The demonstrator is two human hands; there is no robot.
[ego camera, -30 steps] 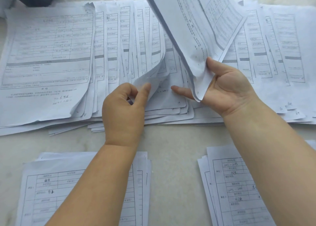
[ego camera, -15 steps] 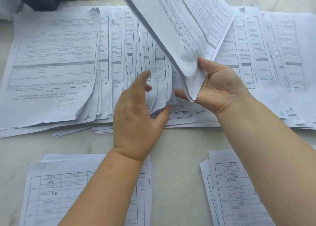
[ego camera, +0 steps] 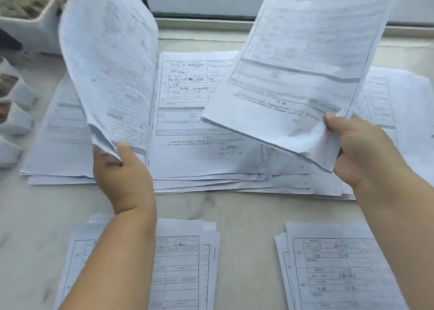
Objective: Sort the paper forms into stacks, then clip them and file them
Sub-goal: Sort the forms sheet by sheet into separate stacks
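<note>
A: What is held in each grip?

B: A curled sheaf of white printed paper forms (ego camera: 110,70) is pinched at its lower corner by the left hand (ego camera: 122,169), thumb on the front, and is lifted nearly upright above the pale marbled bench (ego camera: 246,213). A second bundle of white printed forms (ego camera: 298,75) is gripped at its lower right corner by the right hand (ego camera: 361,150) and is tilted above the bench.

A: Where are the other forms found?

B: A broad overlapping spread of forms (ego camera: 204,145) is laid flat beneath both raised bundles. Nearer the person, a left stack (ego camera: 183,262) and a right stack (ego camera: 338,267) are set well apart. A white square planter (ego camera: 30,21) is seen at the far left.
</note>
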